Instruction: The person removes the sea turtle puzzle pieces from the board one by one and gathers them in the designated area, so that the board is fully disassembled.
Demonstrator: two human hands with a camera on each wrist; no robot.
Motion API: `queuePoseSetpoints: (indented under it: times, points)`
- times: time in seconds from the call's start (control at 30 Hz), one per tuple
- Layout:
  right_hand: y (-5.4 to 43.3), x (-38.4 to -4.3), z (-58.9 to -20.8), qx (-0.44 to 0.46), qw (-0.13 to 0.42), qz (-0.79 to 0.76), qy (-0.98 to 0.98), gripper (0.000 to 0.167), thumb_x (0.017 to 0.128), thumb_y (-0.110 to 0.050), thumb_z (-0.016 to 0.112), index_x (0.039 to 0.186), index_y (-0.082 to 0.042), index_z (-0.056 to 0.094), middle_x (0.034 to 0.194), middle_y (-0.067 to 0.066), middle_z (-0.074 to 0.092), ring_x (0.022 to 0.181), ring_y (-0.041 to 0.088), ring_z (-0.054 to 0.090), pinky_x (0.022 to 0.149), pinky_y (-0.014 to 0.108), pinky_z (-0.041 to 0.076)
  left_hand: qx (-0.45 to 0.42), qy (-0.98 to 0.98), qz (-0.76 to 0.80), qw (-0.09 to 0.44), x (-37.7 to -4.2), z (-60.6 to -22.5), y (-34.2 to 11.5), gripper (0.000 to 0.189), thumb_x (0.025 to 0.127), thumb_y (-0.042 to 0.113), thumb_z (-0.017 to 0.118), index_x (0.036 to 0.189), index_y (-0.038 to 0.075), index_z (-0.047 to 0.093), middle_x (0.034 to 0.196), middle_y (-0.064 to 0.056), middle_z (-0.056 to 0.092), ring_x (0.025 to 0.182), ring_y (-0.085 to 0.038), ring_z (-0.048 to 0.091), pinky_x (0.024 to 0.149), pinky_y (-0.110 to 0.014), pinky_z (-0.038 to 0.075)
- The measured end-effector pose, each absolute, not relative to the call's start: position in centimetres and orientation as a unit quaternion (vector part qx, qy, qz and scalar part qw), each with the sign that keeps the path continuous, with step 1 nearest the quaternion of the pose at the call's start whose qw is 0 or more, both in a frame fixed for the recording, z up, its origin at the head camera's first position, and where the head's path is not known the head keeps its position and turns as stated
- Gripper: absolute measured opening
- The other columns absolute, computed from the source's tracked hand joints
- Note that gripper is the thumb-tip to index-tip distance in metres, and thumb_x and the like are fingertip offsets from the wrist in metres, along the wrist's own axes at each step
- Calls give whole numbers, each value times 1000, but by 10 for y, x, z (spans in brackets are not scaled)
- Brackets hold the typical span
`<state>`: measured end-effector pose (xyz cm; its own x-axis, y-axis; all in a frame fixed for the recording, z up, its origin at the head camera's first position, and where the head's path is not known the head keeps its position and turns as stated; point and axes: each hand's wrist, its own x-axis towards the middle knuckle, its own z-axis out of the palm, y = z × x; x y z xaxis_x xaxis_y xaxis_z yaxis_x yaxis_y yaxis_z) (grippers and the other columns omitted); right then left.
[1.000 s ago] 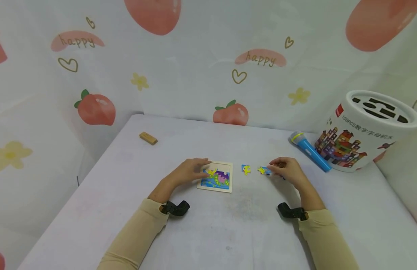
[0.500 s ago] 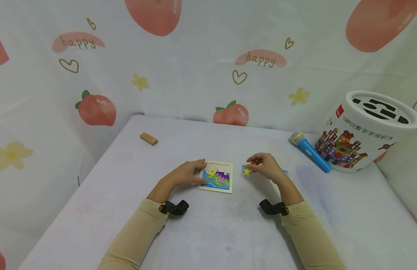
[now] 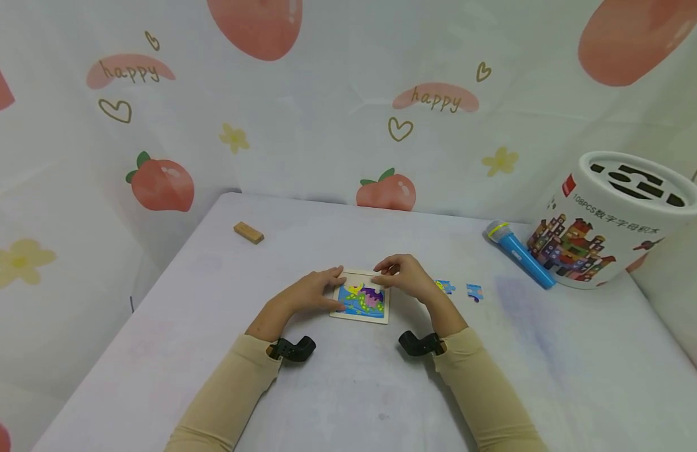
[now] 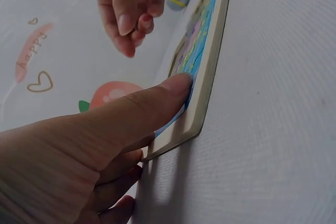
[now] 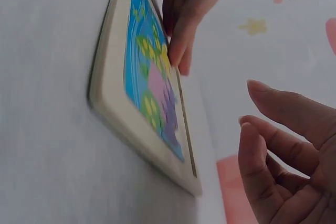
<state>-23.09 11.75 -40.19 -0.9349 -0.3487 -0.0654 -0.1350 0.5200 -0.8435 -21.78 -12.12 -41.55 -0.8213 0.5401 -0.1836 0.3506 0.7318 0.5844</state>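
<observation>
A small square jigsaw puzzle board (image 3: 359,319) with a pale wooden frame lies flat on the table, its picture blue, purple and yellow. Bare wood shows along its far strip. My left hand (image 3: 308,290) holds the board by its left side, thumb on the blue face, as the left wrist view shows (image 4: 131,114). My right hand (image 3: 410,277) hovers over the board's far right corner, fingers loosely bent. In the right wrist view, nothing shows between the right hand's (image 5: 289,150) thumb and index finger. To its right lie puzzle pieces (image 3: 475,292), one partly covered by the wrist.
A blue toy microphone (image 3: 520,254) leans near a large white bucket (image 3: 613,220) with a printed castle at the back right. One wooden block (image 3: 249,233) sits at the far left of the white table (image 3: 348,383). A patterned cloth hangs behind.
My right hand has moved left from beside the loose pieces to over the board, uncovering pieces on the right. The left thumb has lowered towards the board's near left part.
</observation>
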Motion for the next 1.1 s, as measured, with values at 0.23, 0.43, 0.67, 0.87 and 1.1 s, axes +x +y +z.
queuePoseSetpoints:
  times: [0.23,0.43,0.67,0.87,1.1]
  points:
    - [99,-234,-407,-157,125,-445,873,28,80,-21,73,100,-1,70,85,7,61,79,16,54,64,22,44,249,912,276,176,-218,-416,-122,68,81,33,72,136,5,46,154,-9,24,143,-27,20,115,-44,22]
    - [88,-237,-410,-174,133,-441,870,28,81,-19,73,101,-1,70,90,9,64,80,15,56,69,23,48,257,912,274,166,-219,-416,-123,67,80,34,72,135,5,48,152,-10,27,142,-29,23,114,-45,23]
    - [76,-236,-412,-172,155,-407,883,24,80,-16,74,99,-2,71,95,9,67,81,14,58,74,27,50,248,906,302,161,-219,-419,-124,66,79,33,74,135,7,50,151,-7,32,142,-27,25,114,-46,25]
    - [73,-233,-416,-154,170,-380,896,17,79,-16,74,94,-6,72,88,4,67,78,13,56,70,24,48,243,904,312,163,-220,-421,-123,64,79,32,75,133,7,51,150,-7,35,141,-26,26,114,-45,25]
    - [72,-232,-417,-159,164,-397,889,15,79,-14,74,90,-5,72,84,5,66,74,12,55,65,21,46,242,904,314,159,-219,-418,-124,68,78,31,75,136,7,47,147,-6,41,141,-25,26,114,-44,24]
